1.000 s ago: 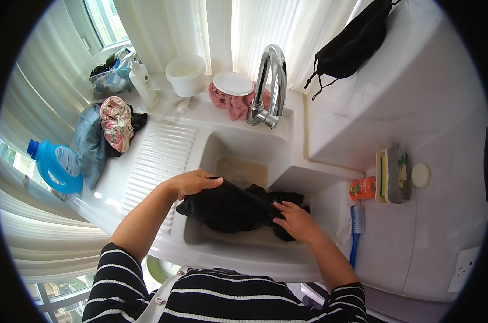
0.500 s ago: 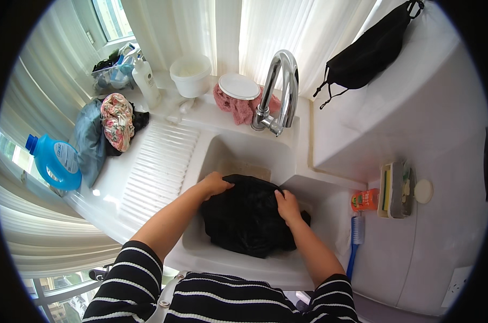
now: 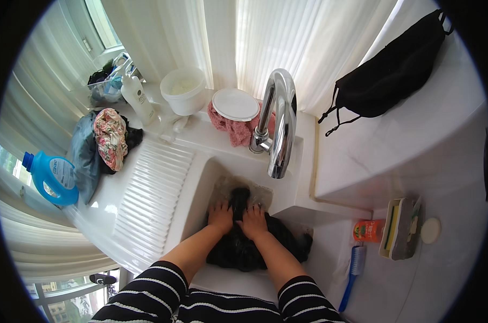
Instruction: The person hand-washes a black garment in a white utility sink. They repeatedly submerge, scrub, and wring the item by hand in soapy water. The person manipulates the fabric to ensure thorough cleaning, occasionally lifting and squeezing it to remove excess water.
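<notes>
A dark, wet bundle of black cloth (image 3: pixel 234 252) lies low in the white sink (image 3: pixel 196 207), partly in water (image 3: pixel 262 195). My left hand (image 3: pixel 220 217) presses down on the cloth, its fingers spread and pointing away from me. Close beside it, my right hand (image 3: pixel 253 222) also lies on the cloth with fingers apart. Between the two hands a lump of the cloth sticks up toward the far end. The cloth's underside is hidden.
A chrome faucet (image 3: pixel 279 124) arches over the sink's far right. Left is a ribbed washboard (image 3: pixel 155 188), with a blue detergent bottle (image 3: pixel 53 178) and piled clothes (image 3: pixel 112 139) beyond. A blue-handled brush (image 3: pixel 352 274) and orange container (image 3: pixel 367 231) are at right.
Both hands have gone from holding the cloth's edges, raised and apart, to pressing it down in the sink, closer together. The fingers have opened. The whole view has shifted slightly.
</notes>
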Tool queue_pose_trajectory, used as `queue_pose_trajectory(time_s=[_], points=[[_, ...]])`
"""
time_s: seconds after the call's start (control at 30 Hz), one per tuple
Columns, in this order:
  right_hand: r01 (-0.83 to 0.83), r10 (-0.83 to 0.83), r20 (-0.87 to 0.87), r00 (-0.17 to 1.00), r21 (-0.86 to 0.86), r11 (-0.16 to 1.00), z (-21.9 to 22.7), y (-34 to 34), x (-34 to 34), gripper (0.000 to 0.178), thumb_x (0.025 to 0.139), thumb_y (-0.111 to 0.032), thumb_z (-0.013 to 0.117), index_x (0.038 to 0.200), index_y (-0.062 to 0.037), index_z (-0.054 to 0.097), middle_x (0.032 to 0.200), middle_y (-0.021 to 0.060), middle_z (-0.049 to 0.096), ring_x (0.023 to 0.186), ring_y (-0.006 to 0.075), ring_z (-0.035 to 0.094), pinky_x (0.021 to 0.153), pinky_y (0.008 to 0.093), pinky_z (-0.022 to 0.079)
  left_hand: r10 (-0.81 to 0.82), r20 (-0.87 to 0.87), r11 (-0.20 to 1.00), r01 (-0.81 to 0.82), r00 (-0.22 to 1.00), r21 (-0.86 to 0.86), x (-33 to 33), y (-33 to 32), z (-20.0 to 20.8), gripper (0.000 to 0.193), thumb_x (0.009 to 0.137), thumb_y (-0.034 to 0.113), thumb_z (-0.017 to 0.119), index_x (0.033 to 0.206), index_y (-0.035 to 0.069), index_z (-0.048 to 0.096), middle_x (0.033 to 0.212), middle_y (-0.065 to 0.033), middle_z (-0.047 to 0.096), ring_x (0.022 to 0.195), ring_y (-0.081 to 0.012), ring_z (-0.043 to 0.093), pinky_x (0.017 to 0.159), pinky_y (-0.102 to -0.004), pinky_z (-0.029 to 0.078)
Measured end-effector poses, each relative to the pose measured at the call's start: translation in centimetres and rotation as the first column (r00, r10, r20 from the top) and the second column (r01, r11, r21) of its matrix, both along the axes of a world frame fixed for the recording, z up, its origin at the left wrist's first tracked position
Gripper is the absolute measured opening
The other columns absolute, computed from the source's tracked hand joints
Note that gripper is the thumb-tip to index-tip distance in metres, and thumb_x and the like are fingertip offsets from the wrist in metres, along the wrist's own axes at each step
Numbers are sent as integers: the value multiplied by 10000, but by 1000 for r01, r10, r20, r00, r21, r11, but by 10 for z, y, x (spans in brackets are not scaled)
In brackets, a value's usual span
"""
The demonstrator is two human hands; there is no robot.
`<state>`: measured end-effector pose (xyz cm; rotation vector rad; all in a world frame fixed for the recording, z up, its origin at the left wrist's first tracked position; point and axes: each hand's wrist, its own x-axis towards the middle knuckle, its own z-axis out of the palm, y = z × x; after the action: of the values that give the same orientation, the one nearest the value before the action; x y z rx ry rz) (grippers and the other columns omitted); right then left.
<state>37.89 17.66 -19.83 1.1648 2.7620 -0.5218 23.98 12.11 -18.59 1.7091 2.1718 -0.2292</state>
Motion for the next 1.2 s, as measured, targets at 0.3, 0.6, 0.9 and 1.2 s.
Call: queue_pose_trajectory(time_s=[0.3, 0.6, 0.9, 1.2], points=[[434, -559, -100, 823, -525, 732, 33, -1, -8, 281, 797, -249, 681, 885, 2, 590, 1160, 150, 529, 1047, 363, 495, 855, 419, 430, 279, 833, 419, -720, -478, -554, -22, -14, 39, 306, 904, 259, 508, 1094, 35, 595, 957, -98, 626, 878, -220, 583, 812, -302, 459], [561, -359, -879, 313, -135, 817, 89, -58, -39, 261, 832, -147, 603, 645, 23, 536, 867, 146, 566, 779, 309, 556, 700, 370, 458, 313, 808, 673, -484, -499, -560, 25, -13, 63, 395, 909, 453, 501, 947, 66, 564, 808, -31, 557, 787, -186, 518, 715, -302, 432], [574, -503, -809, 304, -266, 775, 89, -66, -44, 266, 848, -167, 592, 669, 14, 516, 738, 143, 548, 700, 306, 554, 635, 370, 452, 411, 809, 574, -571, -420, -587, 28, -12, 96, 345, 928, 401, 482, 904, 68, 572, 865, -62, 559, 800, -179, 531, 697, -305, 438], [430, -417, -860, 296, -270, 862, 94, -82, -44, 289, 861, -200, 586, 672, 7, 515, 766, 137, 527, 703, 303, 534, 671, 383, 441, 367, 881, 655, -590, -299, -473, 17, -18, 70, 350, 937, 378, 482, 845, 46, 546, 802, -74, 554, 748, -172, 549, 674, -310, 460]])
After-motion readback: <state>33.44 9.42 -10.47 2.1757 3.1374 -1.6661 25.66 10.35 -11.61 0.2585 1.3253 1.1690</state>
